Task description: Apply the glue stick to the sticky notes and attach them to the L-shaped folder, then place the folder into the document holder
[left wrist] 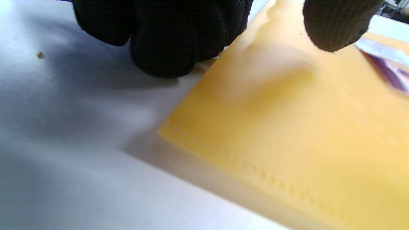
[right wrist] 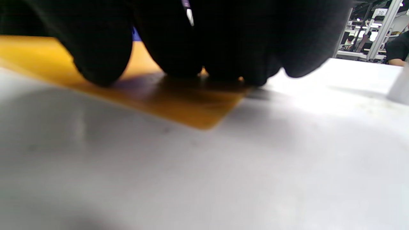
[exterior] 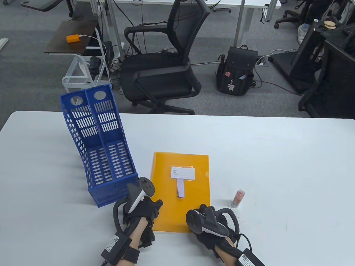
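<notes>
The flat orange plastic folder (exterior: 180, 191) lies on the white counter (exterior: 277, 166), and I use it as my marker for where things are. A pale purple sticky note (exterior: 180, 188) is already on its front, hanging just below the white label (exterior: 183, 173). My left hand (exterior: 142, 207) is at the folder's near left corner. In the left wrist view my fingers (left wrist: 166, 38) curl down against the counter right at the folder's edge, and my thumb (left wrist: 335, 25) sits just over the top of it, so I think I am about to pinch that corner, but I am not holding it yet. My right hand (exterior: 208, 221) is at the near right corner with its fingertips (right wrist: 96, 60) pressing down on the folder's edge; the fingers look bent, and I cannot tell if they grip anything. The tall blue plastic document holder (exterior: 97, 146) with holes in its walls stands just left of the folder. The small pink glue stick (exterior: 238, 198) stands upright to the right of it. The folder is thin and slippery, so it could slide away or bend when I lift it. If I swing it fast, the note might peel off, or I might bump the holder.
</notes>
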A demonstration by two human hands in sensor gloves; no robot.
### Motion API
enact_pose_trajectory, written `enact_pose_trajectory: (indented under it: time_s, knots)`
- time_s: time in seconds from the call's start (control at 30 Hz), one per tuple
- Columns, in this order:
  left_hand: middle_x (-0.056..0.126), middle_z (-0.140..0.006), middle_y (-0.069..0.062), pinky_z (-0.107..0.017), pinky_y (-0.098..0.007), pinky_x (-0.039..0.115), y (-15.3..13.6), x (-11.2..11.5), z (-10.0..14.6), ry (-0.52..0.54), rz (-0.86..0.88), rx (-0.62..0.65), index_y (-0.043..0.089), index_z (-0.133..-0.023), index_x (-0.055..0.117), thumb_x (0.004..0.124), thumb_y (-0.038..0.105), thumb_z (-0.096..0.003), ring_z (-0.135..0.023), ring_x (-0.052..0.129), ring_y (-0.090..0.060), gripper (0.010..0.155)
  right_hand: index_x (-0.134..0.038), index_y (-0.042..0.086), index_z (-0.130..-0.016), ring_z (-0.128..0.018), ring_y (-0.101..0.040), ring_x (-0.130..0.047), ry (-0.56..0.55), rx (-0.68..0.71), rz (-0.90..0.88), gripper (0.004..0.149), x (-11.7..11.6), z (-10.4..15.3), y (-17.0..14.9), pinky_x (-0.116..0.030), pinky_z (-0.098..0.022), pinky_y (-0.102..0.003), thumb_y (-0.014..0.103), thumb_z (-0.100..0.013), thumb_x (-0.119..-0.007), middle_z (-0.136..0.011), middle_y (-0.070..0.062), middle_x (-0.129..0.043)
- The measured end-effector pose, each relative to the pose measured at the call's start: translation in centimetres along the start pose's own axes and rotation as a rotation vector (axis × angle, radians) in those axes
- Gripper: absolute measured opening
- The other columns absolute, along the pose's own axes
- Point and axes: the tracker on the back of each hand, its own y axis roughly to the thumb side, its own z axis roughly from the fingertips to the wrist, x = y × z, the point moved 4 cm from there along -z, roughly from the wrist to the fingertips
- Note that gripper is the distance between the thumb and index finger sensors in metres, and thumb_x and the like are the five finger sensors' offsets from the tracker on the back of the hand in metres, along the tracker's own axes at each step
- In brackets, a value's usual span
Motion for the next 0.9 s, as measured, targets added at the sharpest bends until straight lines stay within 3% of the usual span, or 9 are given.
enact_pose_trajectory:
  time_s: [0.27,0.53,0.67,0.8,0.9]
  knots:
    - [0.096,-0.066,-0.010,-0.055,-0.055,0.076,0.2,-3.0,2.0,0.097,0.133,0.106,0.016,-0.077,0.084,0.072,0.065,-0.0464,-0.053,0.100,-0.026,0.059,-0.080,0.008,-0.092,-0.080,-0.050,-0.080,0.014,0.008,-0.011,0.061,-0.1,0.1,0.0,-0.075,-0.053,-0.059,0.044,-0.043,-0.084,-0.096,-0.027,-0.075]
    - [0.100,-0.063,-0.008,-0.057,-0.056,0.075,2.3,-3.9,2.0,-0.052,0.324,0.315,0.021,-0.067,0.091,0.073,0.064,-0.0476,-0.055,0.101,-0.028,0.050,-0.080,0.010,-0.091,-0.081,-0.050,-0.079,0.026,0.013,-0.021,0.058,-0.2,0.1,-0.1,-0.074,-0.054,-0.059,0.043,-0.043,-0.085,-0.097,-0.027,-0.075]
    - [0.096,-0.074,-0.011,-0.060,-0.057,0.072,3.6,-3.0,0.9,-0.159,0.326,0.384,0.019,-0.078,0.087,0.070,0.066,-0.0480,-0.063,0.098,-0.031,0.058,-0.081,0.011,-0.090,-0.081,-0.049,-0.080,0.020,0.010,-0.028,0.057,-0.2,0.1,-0.2,-0.074,-0.054,-0.059,0.043,-0.043,-0.086,-0.096,-0.027,-0.075]
    - [0.091,-0.083,-0.011,-0.065,-0.059,0.065,4.0,-2.7,-0.1,-0.159,0.312,0.381,0.018,-0.085,0.083,0.066,0.067,-0.0488,-0.074,0.091,-0.033,0.062,-0.082,0.011,-0.090,-0.080,-0.050,-0.080,0.018,0.010,-0.028,0.057,-0.2,0.1,-0.2,-0.075,-0.054,-0.059,0.043,-0.043,-0.086,-0.096,-0.027,-0.076]
    - [0.091,-0.082,-0.012,-0.067,-0.060,0.061,3.8,-2.4,-0.7,-0.156,0.320,0.365,0.018,-0.083,0.084,0.068,0.061,-0.0511,-0.077,0.088,-0.034,0.056,-0.083,0.011,-0.089,-0.079,-0.050,-0.082,0.010,0.009,-0.017,0.057,-0.1,0.1,-0.2,-0.075,-0.053,-0.058,0.044,-0.043,-0.086,-0.095,-0.027,-0.077]
